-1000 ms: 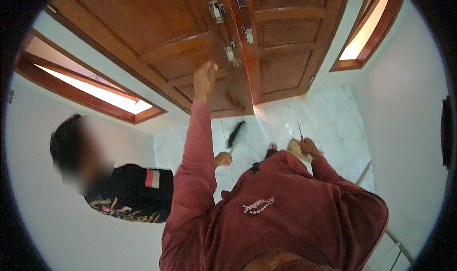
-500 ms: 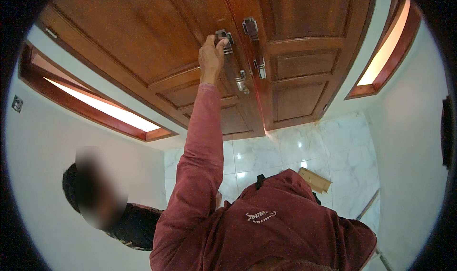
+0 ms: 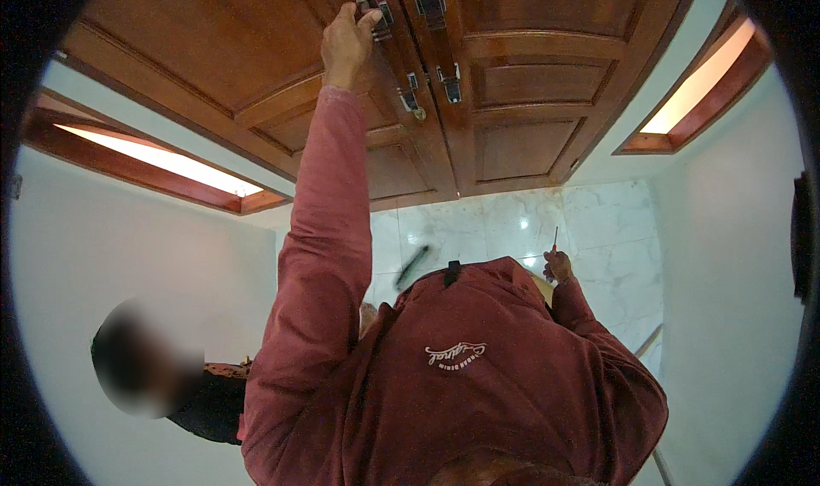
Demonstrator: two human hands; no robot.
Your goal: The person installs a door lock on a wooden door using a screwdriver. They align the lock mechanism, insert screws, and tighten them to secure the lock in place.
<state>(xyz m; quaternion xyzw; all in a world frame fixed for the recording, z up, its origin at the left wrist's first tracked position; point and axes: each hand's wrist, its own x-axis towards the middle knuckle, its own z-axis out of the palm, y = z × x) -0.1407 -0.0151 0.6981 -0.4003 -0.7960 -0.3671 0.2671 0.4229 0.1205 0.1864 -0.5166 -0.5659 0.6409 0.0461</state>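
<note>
My left hand reaches up to the left leaf of a brown wooden double door. Its fingers are closed around a dark-and-metal door handle. Down at my right side, my right hand grips what looks like a screwdriver, its reddish handle in the fist and its thin shaft pointing up. Below the held handle is a small metal latch. A matching handle and a metal latch piece are on the right leaf.
At left, another person in a dark top is beside my arm. A blurred dark, long object shows over the marble-patterned tile floor. Wood-framed openings flank the door. A yellowish edge shows beside my right hand.
My right hand has come into view with the screwdriver. The blurred dark object has appeared. The door sits higher in the picture, its seam darker; my left hand stays on the handle.
</note>
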